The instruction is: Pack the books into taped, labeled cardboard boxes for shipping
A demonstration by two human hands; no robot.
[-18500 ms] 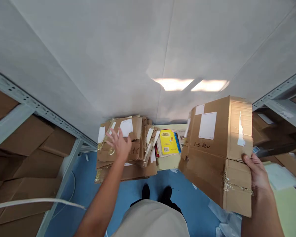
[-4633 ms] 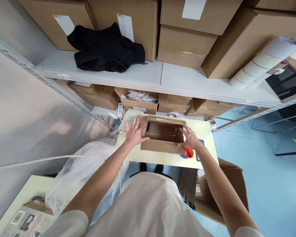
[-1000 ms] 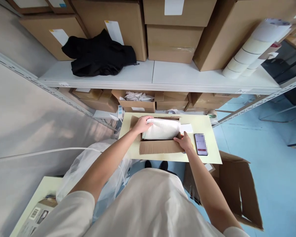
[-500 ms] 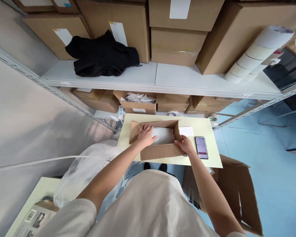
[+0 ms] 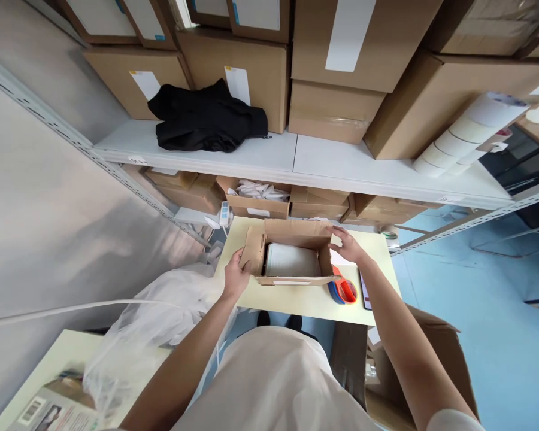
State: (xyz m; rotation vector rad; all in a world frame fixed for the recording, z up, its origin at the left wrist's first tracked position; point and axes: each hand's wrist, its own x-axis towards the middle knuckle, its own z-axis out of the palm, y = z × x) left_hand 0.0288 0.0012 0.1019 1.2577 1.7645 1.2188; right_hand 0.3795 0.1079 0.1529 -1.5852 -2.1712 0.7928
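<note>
An open cardboard box (image 5: 296, 229) stands on the pale yellow table (image 5: 278, 300), its flaps raised. Inside lies a flat, whitish item (image 5: 293, 261) whose kind I cannot make out. My left hand (image 5: 236, 275) is closed on the box's left flap, thumb on top. At the back right corner, my right hand (image 5: 347, 244) has its fingers and thumb around the box's edge. Below that hand, an orange-red and blue tape dispenser (image 5: 345, 292) rests beside the box. A phone (image 5: 365, 290) lies farther right, partly hidden by my right forearm.
Behind the table rises a shelf (image 5: 269, 157) with cartons, a black garment (image 5: 211, 117) and stacked white rolls (image 5: 467, 134). A clear plastic bag (image 5: 161, 311) hangs at the left. A large open carton (image 5: 435, 353) stands below at the right.
My left hand has moved from inside the box to its left flap. My right hand has shifted to the back right corner. The box's front flap has turned, and the tape dispenser shows more.
</note>
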